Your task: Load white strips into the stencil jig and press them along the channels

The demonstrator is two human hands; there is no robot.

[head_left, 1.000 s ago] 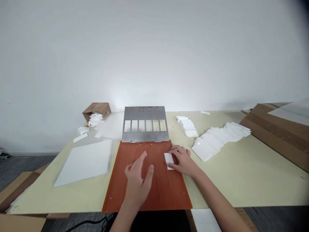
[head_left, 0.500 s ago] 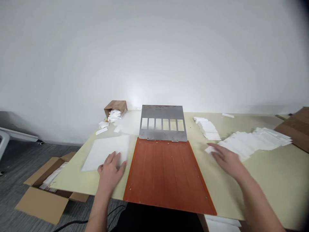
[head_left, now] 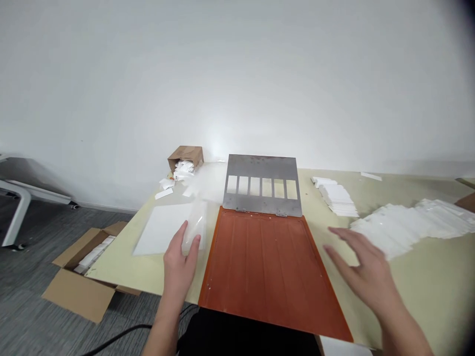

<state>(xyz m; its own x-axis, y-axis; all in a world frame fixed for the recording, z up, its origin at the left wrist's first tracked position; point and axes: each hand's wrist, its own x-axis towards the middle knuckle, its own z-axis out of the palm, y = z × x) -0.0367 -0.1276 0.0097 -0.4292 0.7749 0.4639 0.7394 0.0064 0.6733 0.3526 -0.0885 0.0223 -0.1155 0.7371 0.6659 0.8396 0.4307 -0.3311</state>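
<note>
My left hand [head_left: 180, 262] has a bowed edge of a clear plastic sheet [head_left: 196, 221] between its thumb and fingers. The rest of that sheet lies over a white stack of sheets [head_left: 159, 230]. Thumb and fingers stand well apart around the bulge. My right hand [head_left: 365, 267] is open and empty over the table, right of the orange-red tray [head_left: 270, 277]. Near its fingertips lies a long fan of white pieces [head_left: 397, 230]. Hinged to the tray's far edge is a grey metal plate [head_left: 260, 165], raised, with a row of rectangular openings.
A small cardboard box [head_left: 191, 153] with white pieces stands at the back left, scraps beside it. White strips [head_left: 339, 199] are stacked right of the plate. An open carton [head_left: 83, 296] sits on the floor at left, near a black cable [head_left: 122, 336].
My left hand has turned up from lying flat, and the clear sheet's edge now bulges. My right hand has left the white piece at its fingertips and spread. The view has shifted left.
</note>
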